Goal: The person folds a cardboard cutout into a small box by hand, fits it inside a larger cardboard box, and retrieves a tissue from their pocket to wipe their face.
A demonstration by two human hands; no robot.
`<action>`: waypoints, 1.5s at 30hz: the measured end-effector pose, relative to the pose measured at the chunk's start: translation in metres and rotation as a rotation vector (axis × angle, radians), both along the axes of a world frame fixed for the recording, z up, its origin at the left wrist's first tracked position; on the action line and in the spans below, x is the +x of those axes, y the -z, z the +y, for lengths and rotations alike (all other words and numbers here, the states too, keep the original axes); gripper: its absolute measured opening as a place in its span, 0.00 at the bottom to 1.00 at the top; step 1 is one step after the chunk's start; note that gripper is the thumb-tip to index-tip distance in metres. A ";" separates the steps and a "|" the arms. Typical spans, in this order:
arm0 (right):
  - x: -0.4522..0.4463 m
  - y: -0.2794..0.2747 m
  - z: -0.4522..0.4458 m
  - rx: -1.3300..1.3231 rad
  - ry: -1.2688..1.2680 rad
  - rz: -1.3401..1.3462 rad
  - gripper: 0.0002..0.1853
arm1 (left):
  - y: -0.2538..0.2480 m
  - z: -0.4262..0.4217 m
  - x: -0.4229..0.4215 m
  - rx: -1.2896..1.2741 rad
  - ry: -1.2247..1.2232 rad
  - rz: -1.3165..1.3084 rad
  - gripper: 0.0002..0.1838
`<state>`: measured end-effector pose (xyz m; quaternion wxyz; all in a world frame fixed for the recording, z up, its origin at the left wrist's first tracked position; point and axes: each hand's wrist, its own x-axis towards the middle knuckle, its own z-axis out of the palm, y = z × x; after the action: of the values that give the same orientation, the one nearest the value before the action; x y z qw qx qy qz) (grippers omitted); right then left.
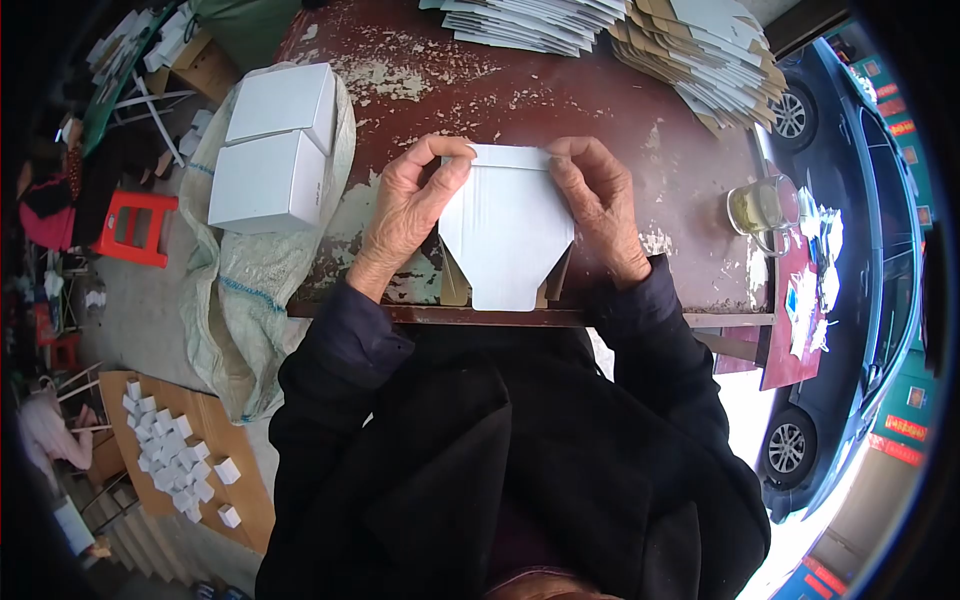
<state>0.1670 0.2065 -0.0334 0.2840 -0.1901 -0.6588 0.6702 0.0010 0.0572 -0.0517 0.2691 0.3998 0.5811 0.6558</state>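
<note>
**Two Hands Pinching the Folded Top Edge of a White Cardboard Piece**

The white cardboard piece (507, 225) is lying near the table's close edge, its wide end pointing to 12 o'clock and its narrow tab pointing to 6. A narrow folded strip is running across its top, and brown flaps (455, 284) are showing from beneath its lower sides, at about 7 and 5 o'clock.

The left hand (412, 197) is gripping the piece's 11 o'clock corner, thumb and forefinger closing together on the strip; its other fingers are curling behind, partly hidden. The right hand (603, 192) is doing the same at the 1 o'clock corner, thumb and forefinger meeting on the cardboard and the rest bending inward. Dark sleeves (645, 300) are covering both forearms.

Taking the piece as the clock's centre, a stack of flat white cardboard (530, 22) is sitting at 12 o'clock on the worn red table (665, 165), and a second stack with brown edges (700, 60) is leaning between 1 and 2. A glass mug (757, 207) holding pale liquid is standing at 3 o'clock, and a dark car (860, 270) is showing well beyond it.

Between 9 and 10, two white boxes (265, 180) are resting against each other on a pale woven sack (245, 275). Further out at 9, a red stool (140, 228) is standing on the floor. At 8 o'clock, many small white boxes (178, 450) are lying on a brown sheet (235, 500).
</note>
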 end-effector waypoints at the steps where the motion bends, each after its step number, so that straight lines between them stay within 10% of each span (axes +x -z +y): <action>1: -0.001 -0.001 -0.001 -0.019 0.018 -0.006 0.11 | 0.000 0.000 0.001 -0.011 -0.005 -0.004 0.11; 45: -0.011 -0.042 0.037 0.110 -0.463 -0.384 0.16 | -0.013 -0.006 -0.007 -0.117 0.158 -0.271 0.20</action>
<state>0.1563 0.2433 0.0090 0.0040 -0.1422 -0.7616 0.6323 -0.0056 0.0512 -0.0386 0.4185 0.3361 0.5433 0.6455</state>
